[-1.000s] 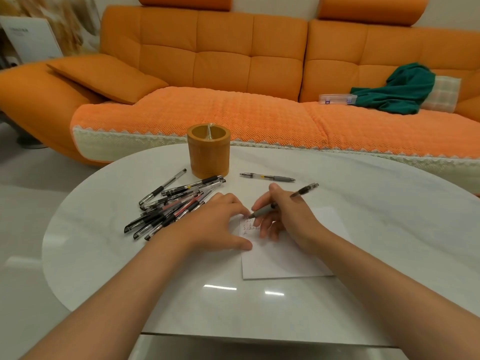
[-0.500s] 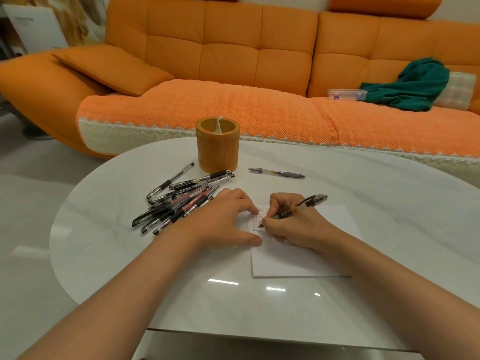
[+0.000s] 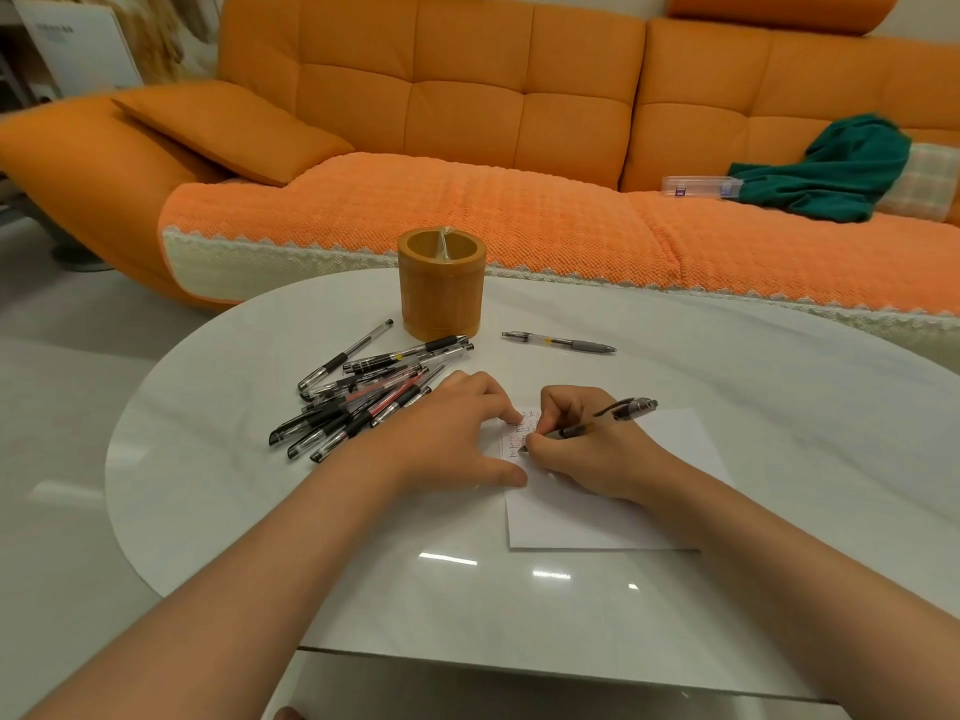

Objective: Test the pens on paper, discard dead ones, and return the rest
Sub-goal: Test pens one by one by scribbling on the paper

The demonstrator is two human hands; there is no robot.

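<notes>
Paper (image 3: 613, 506): white sheet flat on table (image 3: 753, 387). Its top-left corner carries small rows of marks, some red, some dark. Judged: several pens already tried.

Right hand (image 3: 592, 454): fingers curled round pen (image 3: 602, 419) in a writing grip, tip down on the marked corner, barrel slanting up and right. Judged step in hand: test stroke with this pen. Whether it leaves ink is too small to tell.

Left hand (image 3: 447, 439): fingers relaxed and spread, holding nothing. Fingertips and thumb rest on the paper's left edge to steady it.

Pile (image 3: 363, 397): many pens, black with at least one red, lying crossed just left of the left hand and in front of the holder. Tested or not: cannot tell from how they lie. Judged: mostly still waiting.

Lone pen (image 3: 558, 343): lies by itself right of the holder, well apart from the pile. Judged: set aside after testing. Live or dead: cannot tell.

Holder (image 3: 441, 288): orange-brown cup, upright at the far side of the table. No pen stands above its rim. Something pale shows inside, unclear what.

Remaining, as judged: verdict on the held pen, the pile, discarding dead ones, return of good pens to the holder. Task is early to middle.
</notes>
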